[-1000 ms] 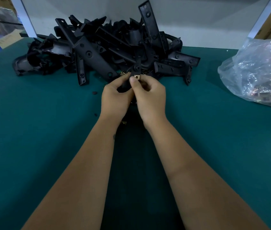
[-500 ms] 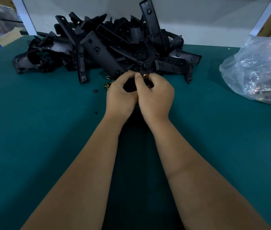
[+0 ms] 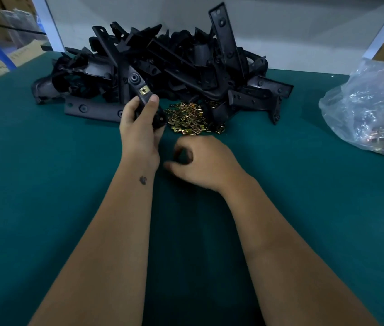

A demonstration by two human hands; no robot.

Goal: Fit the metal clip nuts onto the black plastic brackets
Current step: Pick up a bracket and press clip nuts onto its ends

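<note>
1. The left hand [image 3: 139,130] grips a black plastic bracket [image 3: 139,90], thumb curled over its face; a brass-coloured metal clip nut [image 3: 144,91] sits on the bracket just above the thumb.
2. The right hand [image 3: 206,161] hovers apart from the left, fingers loosely curled, holding nothing.
3. A heap of loose brass-coloured clip nuts [image 3: 191,117] lies on the green table [image 3: 45,184], just beyond the right hand.
4. A pile of black plastic brackets [image 3: 186,60] occupies the far edge.
5. A clear plastic bag [image 3: 372,104] rests at the right edge.

Matt black plastic brackets [image 3: 174,64], shiny brass-toned metal clip nuts [image 3: 192,117], matt teal cloth-like tabletop [image 3: 45,172], crinkled glossy clear plastic bag [image 3: 370,104].
</note>
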